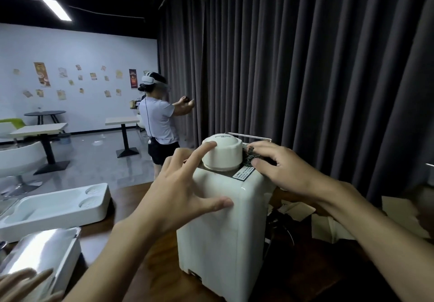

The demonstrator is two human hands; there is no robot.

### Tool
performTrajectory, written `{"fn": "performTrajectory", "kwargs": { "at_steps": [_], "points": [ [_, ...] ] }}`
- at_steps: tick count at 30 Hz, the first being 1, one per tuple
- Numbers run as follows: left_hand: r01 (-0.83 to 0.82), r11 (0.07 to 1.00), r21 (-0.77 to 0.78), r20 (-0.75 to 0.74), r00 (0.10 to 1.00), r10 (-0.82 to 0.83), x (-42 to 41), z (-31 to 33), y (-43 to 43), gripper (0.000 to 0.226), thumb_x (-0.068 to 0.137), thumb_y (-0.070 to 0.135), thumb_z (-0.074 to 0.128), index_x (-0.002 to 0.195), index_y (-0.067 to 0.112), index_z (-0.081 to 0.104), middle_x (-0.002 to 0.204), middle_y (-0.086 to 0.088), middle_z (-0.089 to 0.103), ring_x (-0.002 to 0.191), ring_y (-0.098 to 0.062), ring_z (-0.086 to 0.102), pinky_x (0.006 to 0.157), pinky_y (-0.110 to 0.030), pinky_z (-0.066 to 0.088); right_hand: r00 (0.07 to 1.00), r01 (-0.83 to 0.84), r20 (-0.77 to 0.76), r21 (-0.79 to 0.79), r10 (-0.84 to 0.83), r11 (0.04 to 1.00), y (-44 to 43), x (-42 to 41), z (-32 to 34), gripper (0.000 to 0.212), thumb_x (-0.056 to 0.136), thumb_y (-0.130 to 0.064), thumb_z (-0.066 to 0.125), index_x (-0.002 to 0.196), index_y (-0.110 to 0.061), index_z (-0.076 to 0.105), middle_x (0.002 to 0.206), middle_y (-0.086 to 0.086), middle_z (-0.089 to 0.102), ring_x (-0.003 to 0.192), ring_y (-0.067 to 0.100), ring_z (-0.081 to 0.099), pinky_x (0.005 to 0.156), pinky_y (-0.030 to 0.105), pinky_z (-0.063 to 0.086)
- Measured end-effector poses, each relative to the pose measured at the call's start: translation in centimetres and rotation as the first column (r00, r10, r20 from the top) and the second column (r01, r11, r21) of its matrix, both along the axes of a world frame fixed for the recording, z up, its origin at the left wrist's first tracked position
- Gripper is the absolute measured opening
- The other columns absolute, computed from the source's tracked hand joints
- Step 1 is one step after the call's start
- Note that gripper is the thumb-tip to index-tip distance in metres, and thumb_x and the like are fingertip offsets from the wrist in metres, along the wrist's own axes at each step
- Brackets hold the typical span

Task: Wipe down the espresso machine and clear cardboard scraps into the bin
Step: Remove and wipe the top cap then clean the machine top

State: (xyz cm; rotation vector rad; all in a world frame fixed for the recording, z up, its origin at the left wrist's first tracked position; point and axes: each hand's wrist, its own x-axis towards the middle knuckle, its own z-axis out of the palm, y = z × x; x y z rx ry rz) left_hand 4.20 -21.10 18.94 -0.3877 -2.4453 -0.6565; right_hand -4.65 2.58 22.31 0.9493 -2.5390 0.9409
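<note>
Wiping the espresso machine (223, 231) top, mid-table (162, 276).
Bracing with spread, empty left hand (178, 198) at 9 o'clock of cap (225, 153); gripping dark cloth (250, 158) in curled right hand (281, 167) at 3 o'clock. Best to press flat, stroking around cap. Cardboard scraps (328, 226) farther toward 3 o'clock.

One view only, head-worn, carried by the person standing at the espresso machine (220, 219). The lens sits above and just behind the machine's near face, looking forward and down across its top. Range is close: the left hand (178, 191) and right hand (281, 167) reach the machine from the bottom edge. Beyond the machine the view faces a dark curtain (305, 66); left of the machine it runs deep into the room. The edges appear bent by the wide angle.
</note>
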Motion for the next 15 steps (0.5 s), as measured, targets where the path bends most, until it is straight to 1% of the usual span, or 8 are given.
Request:
{"fn": "performTrajectory", "kwargs": {
  "at_steps": [3,6,7,10,11,13,14,15],
  "points": [
    [-0.086,0.996,-0.036,-0.017,0.996,0.085,0.6,-0.3,1.5,0.103,0.062,0.089,0.060,0.147,0.061,0.008,0.123,0.016,0.034,0.117,-0.010,0.034,0.098,-0.030,0.036,1.000,0.004,0.014,0.010,-0.004,1.000,0.1,0.1,0.3,0.052,0.086,-0.039,0.048,0.130,-0.016,0.061,0.140,-0.009,0.053,0.132,0.005,0.044,0.115,0.036,0.031],
    [-0.198,0.978,-0.060,-0.089,0.977,0.193,1.3,-0.9,4.0,0.100,0.063,0.094,0.048,0.146,0.060,0.006,0.121,0.011,0.036,0.115,-0.017,0.038,0.098,-0.035,0.041,0.998,-0.035,0.053,-0.001,0.035,0.999,0.6,0.3,0.8,0.035,0.091,-0.022,0.053,0.124,-0.020,0.066,0.132,-0.013,0.058,0.126,0.002,0.049,0.112,0.033,0.035],
    [-0.242,0.969,-0.057,-0.113,0.966,0.234,1.4,-1.2,4.7,0.099,0.062,0.095,0.044,0.147,0.059,0.007,0.121,0.009,0.037,0.114,-0.019,0.040,0.098,-0.037,0.042,0.997,-0.050,0.066,-0.001,0.050,0.999,0.8,0.3,1.0,0.035,0.092,-0.017,0.053,0.124,-0.021,0.066,0.132,-0.014,0.058,0.125,0.001,0.049,0.113,0.033,0.035],
    [-0.359,0.931,-0.060,-0.169,0.923,0.345,1.9,-1.6,6.3,0.099,0.063,0.097,0.039,0.149,0.055,0.012,0.121,0.005,0.040,0.113,-0.022,0.043,0.095,-0.039,0.044,0.996,-0.062,0.065,0.028,0.060,0.998,1.5,0.6,1.0,0.040,0.094,-0.023,0.053,0.134,-0.018,0.059,0.140,-0.012,0.051,0.132,0.005,0.044,0.115,0.034,0.031],
    [-0.397,0.916,-0.064,-0.184,0.907,0.380,2.0,-1.7,6.8,0.099,0.063,0.097,0.038,0.149,0.054,0.014,0.120,0.004,0.041,0.112,-0.023,0.044,0.093,-0.040,0.045,0.997,-0.062,0.045,0.037,0.061,0.997,1.8,0.8,0.8,0.041,0.095,-0.025,0.053,0.135,-0.017,0.057,0.142,-0.011,0.049,0.133,0.006,0.042,0.116,0.031,0.029],
    [-0.485,0.872,-0.071,-0.208,0.862,0.462,2.3,-1.9,7.9,0.099,0.064,0.098,0.036,0.150,0.053,0.017,0.119,0.002,0.042,0.108,-0.024,0.046,0.088,-0.041,0.046,0.998,-0.069,-0.002,0.050,0.069,0.996,2.6,1.6,0.5,0.041,0.097,-0.023,0.053,0.136,-0.014,0.055,0.144,-0.010,0.047,0.135,0.006,0.039,0.113,0.020,0.025],
    [-0.535,0.842,-0.074,-0.223,0.832,0.508,2.3,-2.0,8.7,0.099,0.064,0.098,0.036,0.150,0.053,0.019,0.118,0.001,0.043,0.106,-0.025,0.047,0.085,-0.042,0.046,0.997,-0.076,-0.026,0.046,0.077,0.996,3.0,2.0,0.3,0.040,0.097,-0.022,0.053,0.136,-0.014,0.055,0.144,-0.010,0.046,0.135,0.005,0.038,0.111,0.017,0.024],
    [-0.580,0.811,-0.075,-0.233,0.801,0.551,2.3,-2.1,9.5,0.099,0.064,0.098,0.036,0.150,0.052,0.020,0.118,0.000,0.044,0.105,-0.026,0.047,0.083,-0.042,0.045,0.995,-0.084,-0.049,0.037,0.086,0.996,3.5,2.4,0.1,0.039,0.097,-0.023,0.053,0.136,-0.014,0.055,0.145,-0.010,0.046,0.136,0.004,0.037,0.111,0.018,0.024]
  ]
}}
